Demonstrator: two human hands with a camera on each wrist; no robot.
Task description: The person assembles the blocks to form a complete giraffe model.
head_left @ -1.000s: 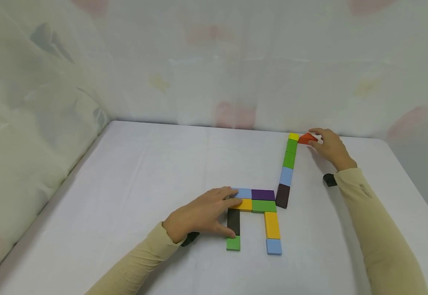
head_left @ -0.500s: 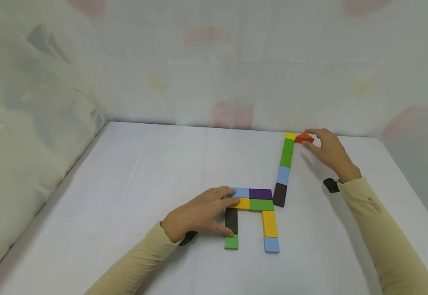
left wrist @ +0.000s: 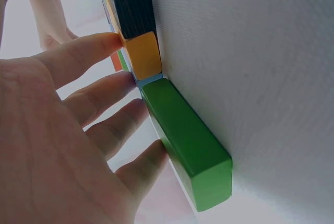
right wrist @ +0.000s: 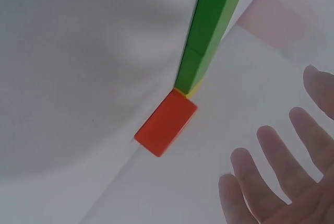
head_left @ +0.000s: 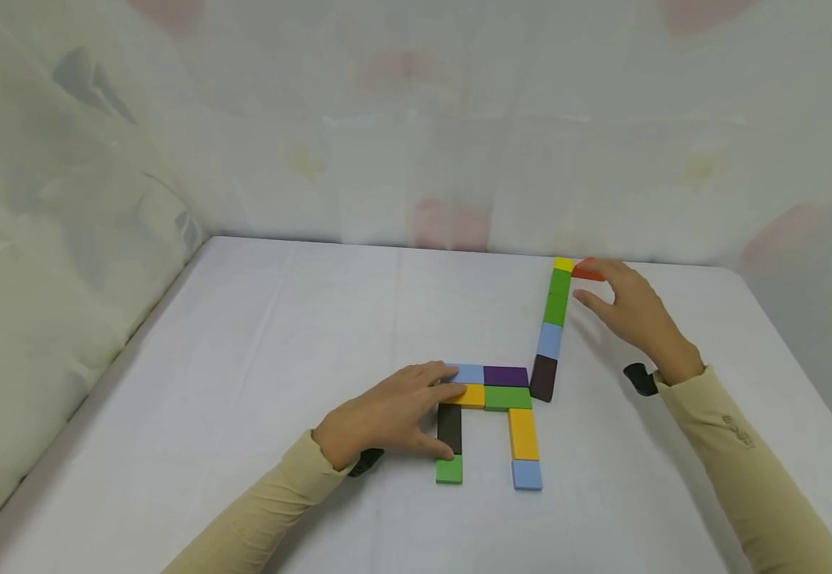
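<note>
Coloured blocks lie joined on the white table in an animal-like outline. My left hand (head_left: pixel 387 414) rests on its left side, fingers spread and fairly straight, near the yellow block (head_left: pixel 472 396), light blue block (head_left: pixel 468 374) and black block (head_left: pixel 449 429). In the left wrist view its fingertips touch the blocks' edges, including a long green block (left wrist: pixel 188 135) that the hand hides from the head view. My right hand (head_left: pixel 631 307) hovers with spread fingers by the red triangular block (head_left: pixel 588 273), holding nothing. In the right wrist view the red block (right wrist: pixel 166 123) lies against the column's end, apart from the fingers.
A slanting column of green blocks (head_left: pixel 557 309), a light blue block (head_left: pixel 549 340) and a dark brown block (head_left: pixel 543 378) reaches the far table edge, topped by a small yellow block (head_left: pixel 563 264). A patterned cloth (head_left: pixel 301 119) hangs behind the table (head_left: pixel 301 319).
My right thumb and fingers have come off the red triangular block, which has settled beside the small yellow block. My left hand has stayed in place on the blocks.
</note>
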